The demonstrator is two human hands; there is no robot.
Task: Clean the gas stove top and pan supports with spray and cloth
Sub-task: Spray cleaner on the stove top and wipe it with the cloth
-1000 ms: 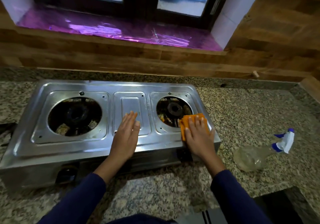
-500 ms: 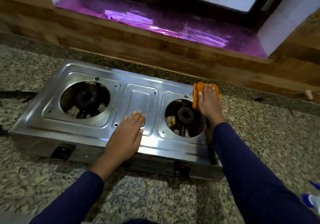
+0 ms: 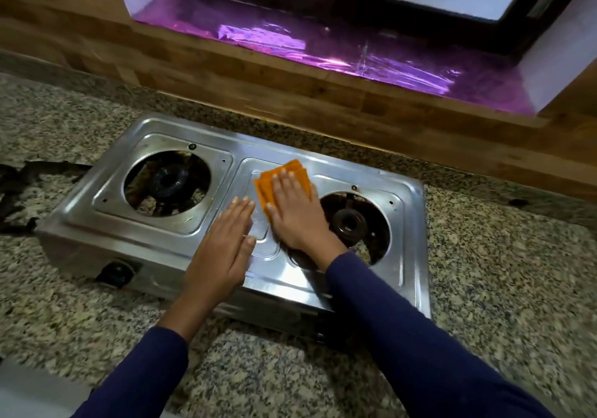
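Note:
A two-burner steel gas stove (image 3: 135,236) sits on the granite counter, its pan supports off and both burner wells open. My right hand (image 3: 295,214) lies flat on a folded orange cloth (image 3: 268,185), pressing it onto the stove's centre panel. My left hand (image 3: 223,249) rests flat, fingers straight, on the front of the same panel just left of the right hand. The spray bottle is out of view.
The left burner (image 3: 169,180) and right burner (image 3: 349,223) lie in open wells. A black knob (image 3: 117,271) sticks out of the stove front. Something dark (image 3: 19,188) lies on the counter (image 3: 500,288) at the left. A wooden wall and a purple-lined sill rise behind.
My right hand slid the cloth from the stove's back right corner leftward onto the centre panel. The left hand stayed in place. The view shifted left, losing the spray bottle.

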